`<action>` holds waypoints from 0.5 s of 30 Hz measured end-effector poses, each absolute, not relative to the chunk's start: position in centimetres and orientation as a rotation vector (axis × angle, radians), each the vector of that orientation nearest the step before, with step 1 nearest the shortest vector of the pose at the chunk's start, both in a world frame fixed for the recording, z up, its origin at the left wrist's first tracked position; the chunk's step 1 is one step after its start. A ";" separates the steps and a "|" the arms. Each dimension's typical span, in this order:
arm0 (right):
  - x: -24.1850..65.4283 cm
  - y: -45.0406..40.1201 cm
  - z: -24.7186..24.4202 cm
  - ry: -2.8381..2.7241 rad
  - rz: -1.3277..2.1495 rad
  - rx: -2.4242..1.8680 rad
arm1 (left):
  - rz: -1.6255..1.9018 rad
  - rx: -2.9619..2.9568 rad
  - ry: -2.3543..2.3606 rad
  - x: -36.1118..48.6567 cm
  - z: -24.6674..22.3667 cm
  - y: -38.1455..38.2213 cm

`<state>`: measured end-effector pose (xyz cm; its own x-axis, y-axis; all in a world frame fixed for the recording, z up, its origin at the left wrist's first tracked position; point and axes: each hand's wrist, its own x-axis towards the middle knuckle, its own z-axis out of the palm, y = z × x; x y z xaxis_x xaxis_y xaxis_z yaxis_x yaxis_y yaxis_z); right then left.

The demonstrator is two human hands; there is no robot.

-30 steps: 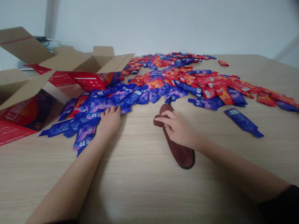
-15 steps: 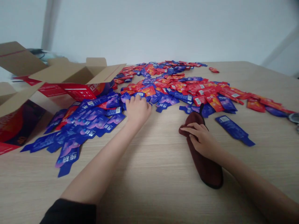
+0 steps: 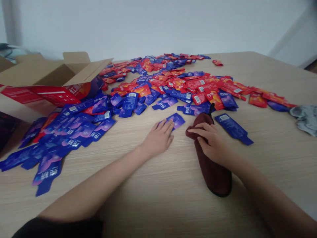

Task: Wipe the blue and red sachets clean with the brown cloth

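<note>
My left hand [image 3: 159, 137] lies over a blue and purple sachet [image 3: 177, 121] on the table, its fingers stretched across the near end and its thumb apart. My right hand [image 3: 210, 140] is closed on the upper part of a dark maroon cloth eye mask [image 3: 216, 177] with black edging, pinching a small flap at its left side. The mask's lower end rests on the table. Just right of it, a single blue sachet [image 3: 234, 129] lies face down with a barcode showing.
Red and blue sachets [image 3: 205, 86] lie in a long heap across the back. Overlapping blue sachets [image 3: 71, 132] spread at the left, beside an open cardboard box [image 3: 56, 94]. At the right edge sits a grey patterned object [image 3: 305, 120] I cannot identify.
My left hand has come away from the heap toward the middle, and a blue sachet now lies under its fingers. My right hand still grips the eye mask. The view has shifted right.
</note>
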<state>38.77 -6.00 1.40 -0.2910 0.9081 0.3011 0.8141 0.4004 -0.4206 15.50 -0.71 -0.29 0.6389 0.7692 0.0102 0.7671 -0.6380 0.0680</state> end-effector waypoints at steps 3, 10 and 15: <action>38.4 -6.6 2.0 -2.172 0.312 -1.410 | 0.073 2.745 1.079 13.5 0.2 -6.0; 36.6 -8.3 2.1 -2.233 0.400 -1.348 | 0.320 2.623 0.948 9.6 2.3 -10.4; 37.2 -8.4 2.3 -2.155 0.403 -1.401 | 0.371 2.631 1.204 7.7 1.7 -12.4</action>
<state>37.24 -8.35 2.30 -0.3193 0.9081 0.2709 0.7487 0.4170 -0.5153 7.71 -12.43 1.65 0.6318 0.7633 0.1347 0.7066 -0.6387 0.3046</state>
